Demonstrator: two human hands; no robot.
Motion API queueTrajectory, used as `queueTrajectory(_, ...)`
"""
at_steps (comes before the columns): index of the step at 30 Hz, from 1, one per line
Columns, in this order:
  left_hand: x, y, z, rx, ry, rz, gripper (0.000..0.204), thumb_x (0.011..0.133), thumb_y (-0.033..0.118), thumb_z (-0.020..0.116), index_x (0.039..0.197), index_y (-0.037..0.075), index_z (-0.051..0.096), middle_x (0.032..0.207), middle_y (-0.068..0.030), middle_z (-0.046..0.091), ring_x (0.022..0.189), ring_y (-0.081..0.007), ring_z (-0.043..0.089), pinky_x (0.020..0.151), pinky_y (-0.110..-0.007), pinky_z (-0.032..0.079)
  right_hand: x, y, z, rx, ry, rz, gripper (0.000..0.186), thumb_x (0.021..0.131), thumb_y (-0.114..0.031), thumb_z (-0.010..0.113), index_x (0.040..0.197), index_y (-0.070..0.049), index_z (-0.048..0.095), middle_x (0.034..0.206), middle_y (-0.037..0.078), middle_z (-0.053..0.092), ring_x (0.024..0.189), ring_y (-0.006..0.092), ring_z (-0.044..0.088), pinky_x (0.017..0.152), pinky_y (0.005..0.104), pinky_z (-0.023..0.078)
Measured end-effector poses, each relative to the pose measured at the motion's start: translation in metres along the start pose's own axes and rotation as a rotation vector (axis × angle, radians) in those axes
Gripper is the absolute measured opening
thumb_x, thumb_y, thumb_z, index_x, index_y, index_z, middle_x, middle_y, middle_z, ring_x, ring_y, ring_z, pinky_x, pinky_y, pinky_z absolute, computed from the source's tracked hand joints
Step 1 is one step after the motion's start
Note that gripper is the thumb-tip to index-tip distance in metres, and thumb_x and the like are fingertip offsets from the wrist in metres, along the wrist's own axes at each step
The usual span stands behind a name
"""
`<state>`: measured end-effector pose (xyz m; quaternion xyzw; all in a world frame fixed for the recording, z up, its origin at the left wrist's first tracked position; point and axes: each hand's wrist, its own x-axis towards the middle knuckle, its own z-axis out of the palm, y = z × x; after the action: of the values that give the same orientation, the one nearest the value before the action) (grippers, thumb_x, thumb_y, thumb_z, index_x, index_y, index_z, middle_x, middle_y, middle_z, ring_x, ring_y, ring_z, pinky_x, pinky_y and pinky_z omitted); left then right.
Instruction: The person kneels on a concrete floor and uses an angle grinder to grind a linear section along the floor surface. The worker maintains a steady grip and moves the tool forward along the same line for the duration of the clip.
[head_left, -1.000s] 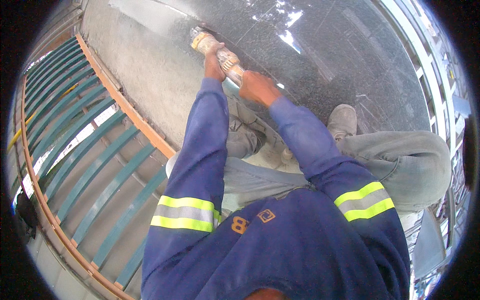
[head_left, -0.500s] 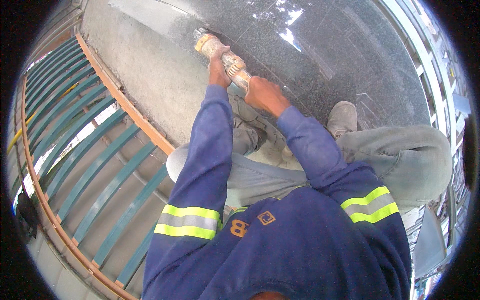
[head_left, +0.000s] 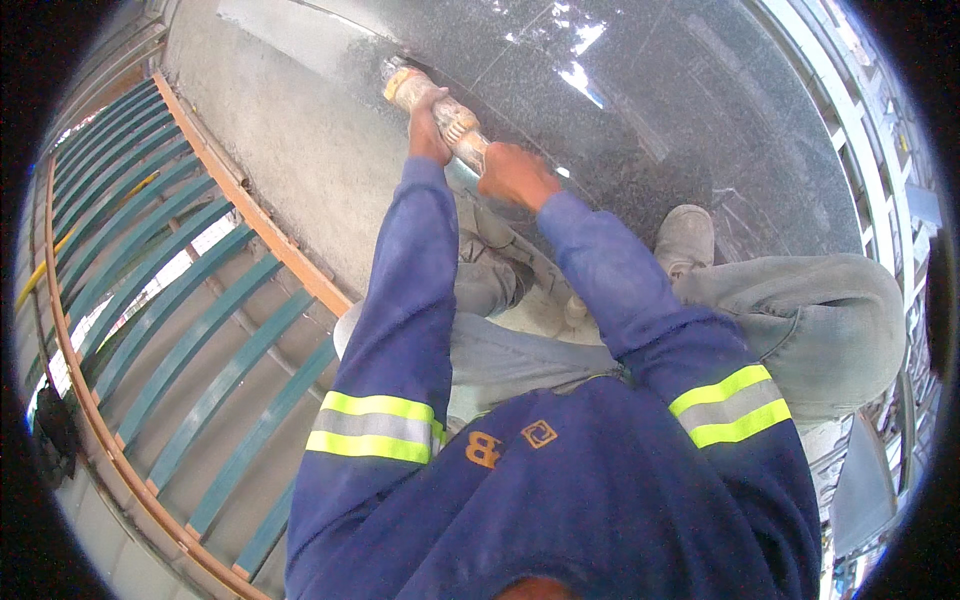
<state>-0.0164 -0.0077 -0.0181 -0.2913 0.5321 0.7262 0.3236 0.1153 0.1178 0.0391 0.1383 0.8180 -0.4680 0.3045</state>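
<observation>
While your left hand (head_left: 427,128) and right hand (head_left: 518,174) grip the power tool (head_left: 458,122), brace firmly. Keep its far end steady.

Head-worn fisheye, facing down, torso (head_left: 560,490) near, hands (head_left: 515,175) farther; edges seemingly blurred

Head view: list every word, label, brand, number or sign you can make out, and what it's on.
Navy top, chest: one orange printed character, not copied out here.
Navy top, beside that: an orange square emblem, with no readable words.
Dusty handheld power tool: no lettering can be made out.
</observation>
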Motion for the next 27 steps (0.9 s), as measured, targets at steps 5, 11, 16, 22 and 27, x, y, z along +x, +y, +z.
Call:
queueTrajectory(5,-0.026,-0.008,0.006,-0.011,0.005,0.001,0.032,0.081,0.02,0.068,0.104,0.003,0.053,0.081,-0.0117,0.06,0.068,-0.028,0.066,0.063,-0.045,0.06,-0.024,0.001,0.001,-0.003,-0.003,0.011,0.038,0.074,-0.022,0.076,0.103,0.002,0.071,0.106,0.024,0.071,0.1,0.0389,0.07,0.087,0.0495,0.055)
queueTrajectory(11,-0.032,-0.013,0.007,-0.038,-0.009,-0.001,0.033,0.08,0.019,0.069,0.103,0.003,0.052,0.078,-0.0114,0.06,0.064,-0.0284,0.065,0.06,-0.045,0.059,-0.032,0.007,0.009,-0.007,0.039,0.052,0.036,0.075,-0.02,0.073,0.103,0.002,0.07,0.107,0.024,0.07,0.101,0.0402,0.069,0.087,0.0504,0.055)
queueTrajectory(16,-0.018,-0.012,0.003,-0.022,-0.011,-0.011,0.032,0.08,0.019,0.068,0.103,0.004,0.053,0.078,-0.0117,0.06,0.065,-0.029,0.066,0.061,-0.046,0.059,-0.023,0.008,0.008,-0.019,0.053,-0.001,0.035,0.075,-0.018,0.071,0.104,0.001,0.07,0.108,0.024,0.07,0.102,0.0396,0.069,0.088,0.0502,0.055)
queueTrajectory(22,0.006,-0.003,-0.006,-0.035,-0.017,-0.005,0.031,0.08,0.02,0.068,0.102,0.005,0.053,0.078,-0.0121,0.06,0.066,-0.0292,0.066,0.062,-0.045,0.059,-0.002,0.002,0.004,0.008,0.009,0.003,0.038,0.075,-0.018,0.071,0.106,0.002,0.07,0.109,0.024,0.07,0.102,0.0392,0.069,0.088,0.0497,0.055)
queueTrajectory(27,-0.001,0.003,-0.002,-0.015,-0.037,-0.045,0.031,0.08,0.019,0.068,0.103,0.005,0.053,0.079,-0.0114,0.059,0.067,-0.0285,0.066,0.062,-0.045,0.059,-0.006,0.0,0.002,0.018,0.009,-0.02,0.037,0.076,-0.016,0.066,0.106,0.005,0.069,0.105,0.026,0.07,0.1,0.0409,0.069,0.086,0.0488,0.054)
